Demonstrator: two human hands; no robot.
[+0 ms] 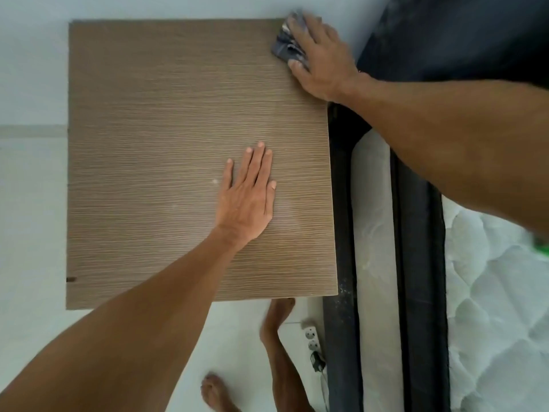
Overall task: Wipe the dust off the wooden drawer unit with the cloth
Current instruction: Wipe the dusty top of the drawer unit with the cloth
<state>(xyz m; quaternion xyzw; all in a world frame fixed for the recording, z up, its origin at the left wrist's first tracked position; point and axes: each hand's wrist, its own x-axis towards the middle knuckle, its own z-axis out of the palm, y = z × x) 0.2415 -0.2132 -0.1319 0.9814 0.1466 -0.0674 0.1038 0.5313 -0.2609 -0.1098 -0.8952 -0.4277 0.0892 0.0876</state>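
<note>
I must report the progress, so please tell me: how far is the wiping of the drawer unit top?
Done: nothing is surely finished; most of the wooden top looks even. In hand: the right hand presses the cloth on the far right corner, while the left hand lies flat on the surface. Left: a pale dusty patch and small white specks beside the left hand. The unit's front and sides are not visible.

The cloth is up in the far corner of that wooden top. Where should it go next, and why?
Probably a sweep back toward the person along the right edge. The right hand presses the cloth at the far right corner of the top, while pale dusty smudges show beside the flat left hand, which likely should lift first.
</note>
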